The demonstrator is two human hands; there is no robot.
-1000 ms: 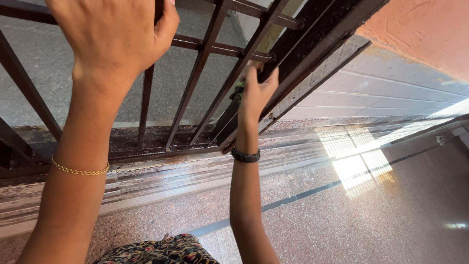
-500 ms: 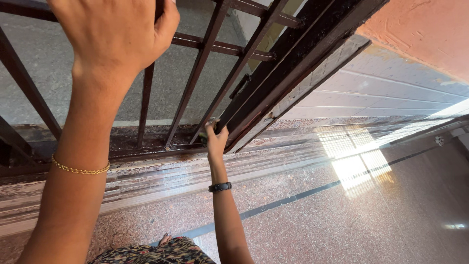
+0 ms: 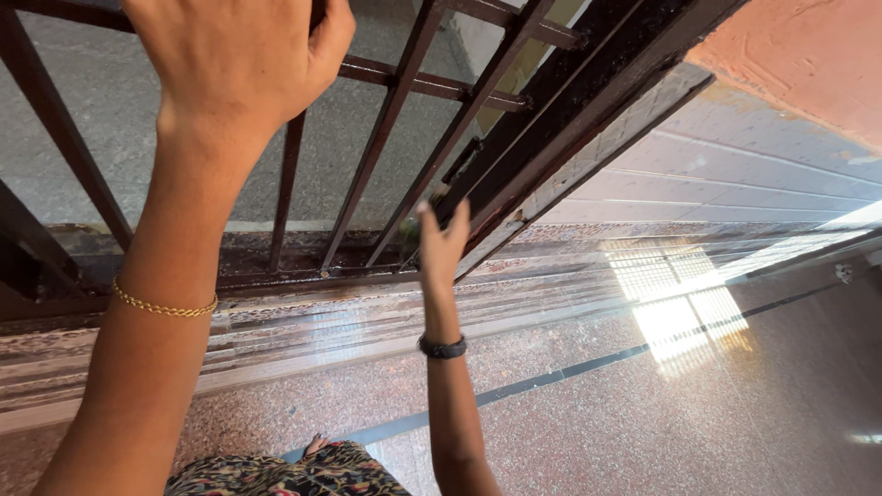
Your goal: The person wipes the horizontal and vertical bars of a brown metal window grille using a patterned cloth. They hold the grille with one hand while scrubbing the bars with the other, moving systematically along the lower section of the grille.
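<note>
A dark brown metal grille (image 3: 386, 119) with upright bars fills the top of the view. My left hand (image 3: 241, 64), with a gold bracelet at the wrist, is closed round one upright bar (image 3: 290, 184) near the top. My right hand (image 3: 443, 237), a black band on its wrist, presses against the lower part of the grille's thick side frame (image 3: 542, 129). A green pad (image 3: 438, 194) peeks out behind its fingers and is mostly hidden.
The grille's bottom rail (image 3: 276, 280) sits on a worn stone sill. Below lies a speckled reddish floor (image 3: 643, 404) with a bright sun patch. A tiled wall (image 3: 735, 174) runs on the right, and grey ground shows beyond the bars.
My right hand slid down the side frame from high up to near the bottom rail, then came up slightly. My left hand kept its grip on the bar.
</note>
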